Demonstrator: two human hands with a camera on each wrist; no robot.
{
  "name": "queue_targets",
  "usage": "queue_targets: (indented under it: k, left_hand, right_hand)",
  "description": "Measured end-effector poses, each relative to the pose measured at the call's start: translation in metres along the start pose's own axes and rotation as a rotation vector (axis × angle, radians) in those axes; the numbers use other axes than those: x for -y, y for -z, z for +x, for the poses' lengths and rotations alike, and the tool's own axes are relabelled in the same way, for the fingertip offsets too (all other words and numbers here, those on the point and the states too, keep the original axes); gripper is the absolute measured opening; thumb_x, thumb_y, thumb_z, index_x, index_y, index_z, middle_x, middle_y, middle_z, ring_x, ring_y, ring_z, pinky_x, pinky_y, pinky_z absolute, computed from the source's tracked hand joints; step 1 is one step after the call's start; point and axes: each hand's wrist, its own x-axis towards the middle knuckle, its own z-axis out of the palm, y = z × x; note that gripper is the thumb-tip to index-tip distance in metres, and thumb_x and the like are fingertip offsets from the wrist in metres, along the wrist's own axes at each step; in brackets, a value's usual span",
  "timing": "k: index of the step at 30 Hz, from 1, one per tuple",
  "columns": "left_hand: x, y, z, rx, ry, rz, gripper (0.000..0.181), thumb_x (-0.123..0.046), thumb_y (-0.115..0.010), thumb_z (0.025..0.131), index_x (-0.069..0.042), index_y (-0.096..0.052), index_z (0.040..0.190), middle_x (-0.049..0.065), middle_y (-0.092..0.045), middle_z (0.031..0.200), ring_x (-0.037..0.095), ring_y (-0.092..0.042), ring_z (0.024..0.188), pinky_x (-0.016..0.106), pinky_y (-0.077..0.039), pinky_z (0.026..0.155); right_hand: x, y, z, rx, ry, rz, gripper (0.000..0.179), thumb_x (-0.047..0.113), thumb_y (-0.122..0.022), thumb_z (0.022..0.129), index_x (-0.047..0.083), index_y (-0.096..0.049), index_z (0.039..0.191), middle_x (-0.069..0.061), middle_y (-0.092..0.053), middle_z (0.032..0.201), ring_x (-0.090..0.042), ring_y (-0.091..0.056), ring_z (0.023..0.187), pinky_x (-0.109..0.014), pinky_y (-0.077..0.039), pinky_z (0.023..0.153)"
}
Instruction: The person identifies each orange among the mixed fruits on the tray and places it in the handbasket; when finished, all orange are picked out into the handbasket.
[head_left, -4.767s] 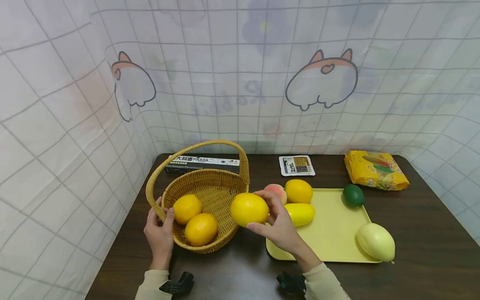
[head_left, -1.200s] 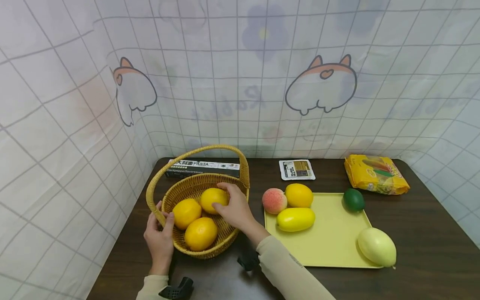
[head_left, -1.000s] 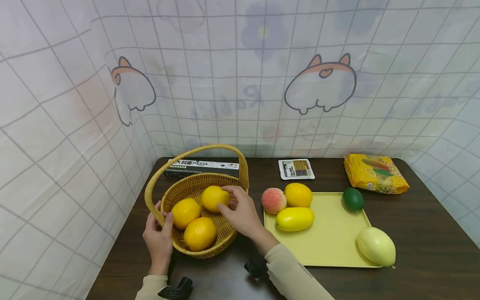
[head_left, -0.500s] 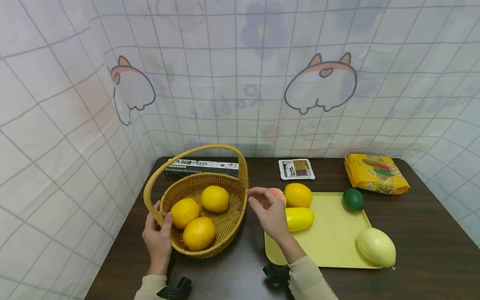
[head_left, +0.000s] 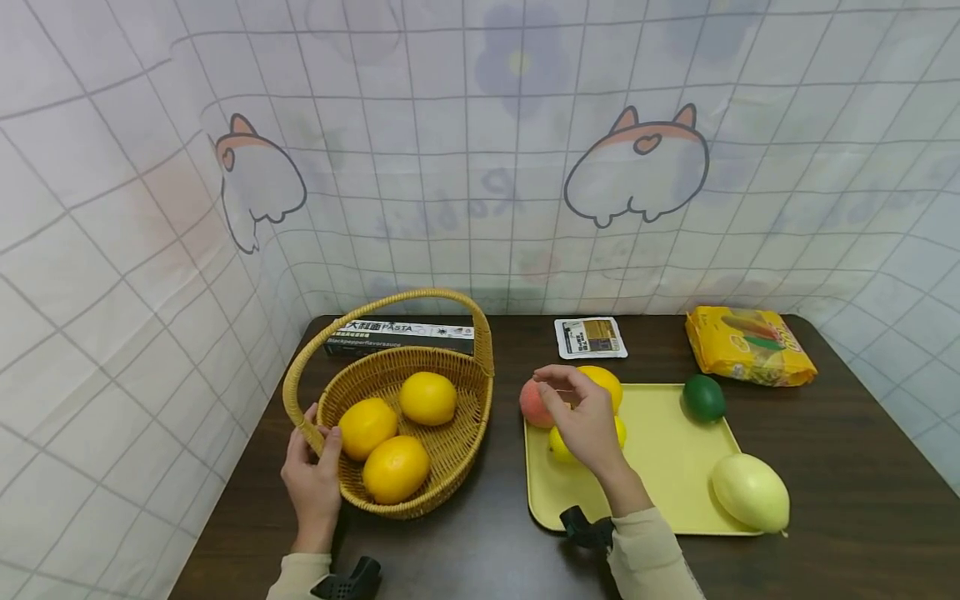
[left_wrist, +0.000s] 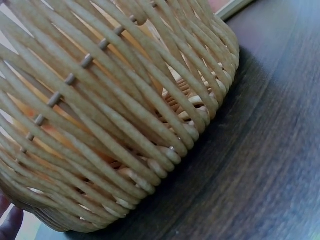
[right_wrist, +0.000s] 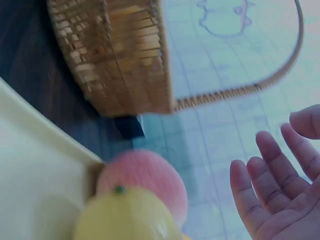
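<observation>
My left hand (head_left: 313, 477) grips the woven basket (head_left: 468, 467) at its left rim, by the foot of the arched handle, thumb on the near side. Inside the basket lie an upper yellow-orange fruit (head_left: 428, 398), a left one (head_left: 368, 427) and a lower one (head_left: 397, 469). The basket's woven side (left_wrist: 115, 110) fills most of the left wrist view, with fingertips at the lower left corner. My right hand (head_left: 588, 421) holds nothing, its fingers loosely bent above a peach (head_left: 535, 405), a long yellow fruit (head_left: 562, 447) and a round yellow-orange fruit (head_left: 606, 383), partly covering them.
The yellow tray (head_left: 663, 479) also carries a dark green avocado-like fruit (head_left: 703, 398) and a big pale yellow fruit (head_left: 750, 493) at its right edge. Behind stand a pasta box (head_left: 401, 335), a flat white packet (head_left: 590, 337) and a yellow bag (head_left: 750, 346), near the cloth-covered wall.
My right hand set a yellow-orange fruit into the basket beside the other two, let go, and moved right to above the tray. The left hand has kept its grip on the basket.
</observation>
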Motion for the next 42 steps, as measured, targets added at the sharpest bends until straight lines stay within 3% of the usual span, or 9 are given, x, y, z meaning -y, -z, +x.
queue_targets:
  k: [8,14,18,22,27,29,37,42]
  left_hand:
    - [0.0,0.001,0.0,-0.001,-0.003,0.026,0.013,-0.001,-0.063,0.091,0.012,-0.06,0.093,0.022,-0.057,0.133,0.024,-0.056,0.1,0.009,-0.04,0.08]
    - [-0.001,0.001,0.0,-0.005,-0.01,0.022,0.013,0.0,-0.063,0.091,0.013,-0.06,0.093,0.023,-0.057,0.133,0.035,-0.054,0.104,0.009,-0.039,0.082]
    - [-0.002,0.001,-0.001,-0.01,-0.009,0.026,0.012,0.001,-0.063,0.091,0.013,-0.059,0.092,0.023,-0.057,0.133,0.035,-0.053,0.104,0.009,-0.039,0.082]
    - [-0.003,0.001,-0.001,-0.008,-0.008,0.031,0.012,0.002,-0.063,0.09,0.013,-0.06,0.092,0.024,-0.057,0.132,0.031,-0.054,0.102,0.009,-0.039,0.081]
    - [-0.003,0.001,0.001,-0.003,-0.017,0.035,0.012,0.0,-0.064,0.091,0.012,-0.061,0.093,0.023,-0.058,0.132,0.016,-0.055,0.096,0.01,-0.039,0.078]
    - [-0.002,0.001,0.0,-0.001,-0.019,0.035,0.012,0.0,-0.064,0.091,0.012,-0.061,0.093,0.023,-0.057,0.133,0.013,-0.054,0.097,0.011,-0.039,0.078]
    - [-0.001,0.002,0.001,0.007,-0.013,0.048,0.015,0.0,-0.065,0.091,0.013,-0.063,0.097,0.023,-0.057,0.132,0.011,-0.053,0.092,0.011,-0.039,0.077]
    - [0.01,0.0,0.004,0.006,-0.017,0.036,0.016,0.001,-0.065,0.09,0.013,-0.063,0.101,0.023,-0.058,0.13,0.008,-0.05,0.09,0.012,-0.038,0.077]
  right_hand:
    - [-0.043,0.032,0.007,-0.139,-0.049,-0.057,0.018,0.011,-0.063,0.095,0.002,-0.067,0.11,-0.011,-0.07,0.106,-0.008,-0.063,0.094,-0.018,-0.049,0.084]
    - [-0.056,0.052,0.01,-0.233,-0.055,-0.036,0.02,0.009,-0.063,0.095,-0.001,-0.068,0.111,-0.017,-0.069,0.107,-0.005,-0.061,0.093,-0.014,-0.047,0.084]
    - [-0.066,0.061,0.009,-0.258,-0.13,-0.07,0.024,0.011,-0.066,0.093,0.0,-0.068,0.114,-0.017,-0.069,0.111,-0.011,-0.059,0.099,-0.01,-0.044,0.083]
    - [-0.077,0.067,0.008,-0.218,-0.224,-0.105,0.032,0.014,-0.067,0.093,0.002,-0.064,0.123,-0.016,-0.064,0.124,-0.023,-0.053,0.114,-0.017,-0.045,0.09]
    - [-0.088,0.069,0.008,-0.097,-0.261,-0.118,0.046,0.017,-0.067,0.093,0.002,-0.055,0.135,-0.016,-0.052,0.14,-0.033,-0.042,0.129,-0.049,-0.039,0.105]
    - [-0.09,0.069,0.007,-0.046,-0.267,-0.117,0.051,0.019,-0.068,0.093,0.002,-0.051,0.138,-0.017,-0.048,0.144,-0.035,-0.039,0.131,-0.054,-0.034,0.107]
    - [-0.095,0.064,0.007,0.084,-0.321,-0.177,0.061,0.021,-0.069,0.092,0.007,-0.043,0.146,-0.016,-0.035,0.154,-0.037,-0.031,0.14,-0.057,-0.025,0.111]
    - [-0.102,0.062,0.008,0.088,-0.362,-0.218,0.068,0.021,-0.07,0.09,0.01,-0.038,0.149,-0.017,-0.032,0.154,-0.038,-0.038,0.132,-0.055,-0.031,0.108]
